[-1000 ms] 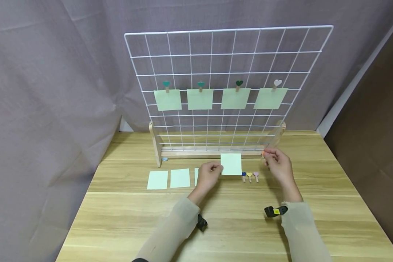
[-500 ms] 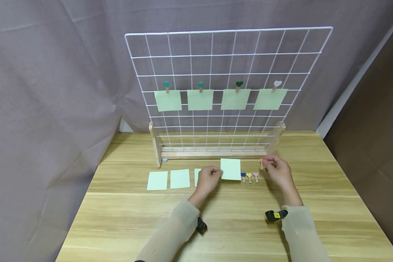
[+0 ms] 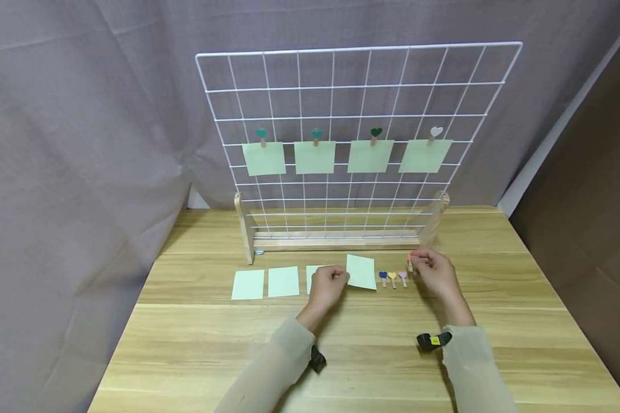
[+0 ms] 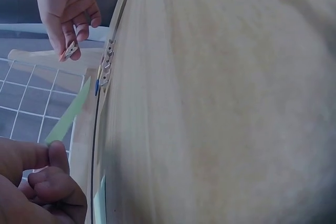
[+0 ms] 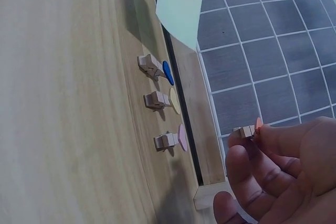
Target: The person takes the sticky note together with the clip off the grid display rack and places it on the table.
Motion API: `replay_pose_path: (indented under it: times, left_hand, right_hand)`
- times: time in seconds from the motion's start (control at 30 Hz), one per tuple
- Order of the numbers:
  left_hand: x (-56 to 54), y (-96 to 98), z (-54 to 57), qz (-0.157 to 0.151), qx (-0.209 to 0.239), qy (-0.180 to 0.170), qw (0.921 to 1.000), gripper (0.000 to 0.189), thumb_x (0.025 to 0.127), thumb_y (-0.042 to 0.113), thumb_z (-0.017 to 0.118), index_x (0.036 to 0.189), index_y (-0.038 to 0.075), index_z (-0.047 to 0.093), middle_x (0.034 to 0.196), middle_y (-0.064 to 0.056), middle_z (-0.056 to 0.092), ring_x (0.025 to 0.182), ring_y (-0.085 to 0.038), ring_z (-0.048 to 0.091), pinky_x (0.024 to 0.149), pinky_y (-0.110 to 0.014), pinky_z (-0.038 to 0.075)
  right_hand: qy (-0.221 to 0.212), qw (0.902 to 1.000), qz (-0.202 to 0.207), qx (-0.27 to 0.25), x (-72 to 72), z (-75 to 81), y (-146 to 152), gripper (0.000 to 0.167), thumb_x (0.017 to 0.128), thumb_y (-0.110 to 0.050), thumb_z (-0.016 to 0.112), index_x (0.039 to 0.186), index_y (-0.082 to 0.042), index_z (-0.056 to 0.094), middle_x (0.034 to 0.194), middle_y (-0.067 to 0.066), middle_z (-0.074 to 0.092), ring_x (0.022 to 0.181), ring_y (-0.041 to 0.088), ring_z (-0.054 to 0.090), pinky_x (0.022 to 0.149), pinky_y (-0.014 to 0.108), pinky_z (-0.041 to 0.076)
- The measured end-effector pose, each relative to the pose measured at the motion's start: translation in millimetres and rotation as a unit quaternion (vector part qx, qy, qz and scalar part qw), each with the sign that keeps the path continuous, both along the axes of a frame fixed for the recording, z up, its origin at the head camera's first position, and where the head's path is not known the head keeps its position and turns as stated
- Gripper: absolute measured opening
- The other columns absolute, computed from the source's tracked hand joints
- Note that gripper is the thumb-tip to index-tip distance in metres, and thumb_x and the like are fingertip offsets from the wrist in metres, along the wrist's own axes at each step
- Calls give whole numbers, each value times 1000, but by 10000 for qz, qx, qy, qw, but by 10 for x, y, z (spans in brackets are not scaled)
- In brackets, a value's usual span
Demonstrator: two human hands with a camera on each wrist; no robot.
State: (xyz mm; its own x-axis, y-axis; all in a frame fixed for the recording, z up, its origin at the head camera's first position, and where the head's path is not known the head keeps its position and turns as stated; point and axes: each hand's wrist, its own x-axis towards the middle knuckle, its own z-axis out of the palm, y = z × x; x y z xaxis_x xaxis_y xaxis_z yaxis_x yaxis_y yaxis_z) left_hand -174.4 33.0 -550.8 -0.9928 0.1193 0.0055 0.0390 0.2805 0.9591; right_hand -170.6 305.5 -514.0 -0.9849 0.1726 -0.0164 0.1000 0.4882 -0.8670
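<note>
My left hand [image 3: 326, 287] pinches a pale green paper square [image 3: 360, 272] by its left edge, and the left wrist view shows the sheet raised off the table. Between thumb and fingers, my right hand [image 3: 436, 272] holds a small wooden clothespin [image 5: 245, 131] with an orange heart. Left of that hand, three more clothespins lie in a row on the table, with a blue heart [image 3: 383, 276], a yellow heart [image 3: 392, 276] and a pink heart [image 3: 403, 276]. Two paper squares, one far left [image 3: 248, 284] and one beside it [image 3: 283, 281], lie flat; a third [image 3: 312, 276] is partly hidden behind my left hand.
A white wire grid [image 3: 333, 86] stands in a wooden base [image 3: 336, 243] behind the hands. Four-sided green papers hang on it under heart clothespins, including a white-hearted one [image 3: 436, 132]. A small blue object [image 3: 259, 252] lies by the base's left foot. Grey cloth [image 3: 108, 143] hangs behind.
Both hands have come down and slightly nearer. The paper in my left hand has lowered and tilted; the orange-hearted clothespin has moved down and a little left with my right hand.
</note>
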Motion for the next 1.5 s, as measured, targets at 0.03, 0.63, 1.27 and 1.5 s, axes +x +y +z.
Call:
replay_pose_path:
  times: [0.03, 0.63, 1.27, 1.5]
  left_hand:
    - [4, 1, -4, 16, -35, 23, 10000, 13, 98, 7, 70, 92, 2, 81, 74, 1, 69, 60, -5, 51, 59, -19, 46]
    - [24, -15, -27, -101, -185, -262, 9994, 38, 98, 7, 71, 133, -5, 61, 70, 1, 65, 53, -7, 50, 48, -20, 42]
    - [13, 7, 16, -494, -992, 4, 9938, 18, 99, 2, 63, 103, 0, 80, 98, -9, 78, 72, -8, 59, 66, -22, 53]
    - [9, 21, 16, -550, -1049, -14, 9930, 19, 99, 3, 61, 100, 1, 80, 92, -7, 78, 63, -7, 56, 61, -22, 50]
  right_hand:
    - [-21, 10000, 12, 13, 3, -5, 3, 28, 108, -11, 57, 126, 10, 64, 107, 21, 73, 82, 19, 67, 71, 25, 58]
    - [-630, 9977, 73, 260, 43, -203, 46, 25, 107, -7, 58, 121, 12, 65, 94, 15, 72, 76, 15, 61, 63, 22, 49]
    - [-425, 9935, 121, 1051, -18, -291, 52, 24, 104, -12, 63, 112, 10, 70, 97, 17, 70, 85, 21, 59, 73, 31, 46]
    - [-512, 9918, 126, 1162, 0, -280, 50, 26, 106, -14, 60, 115, 8, 71, 101, 18, 70, 91, 27, 60, 77, 36, 46]
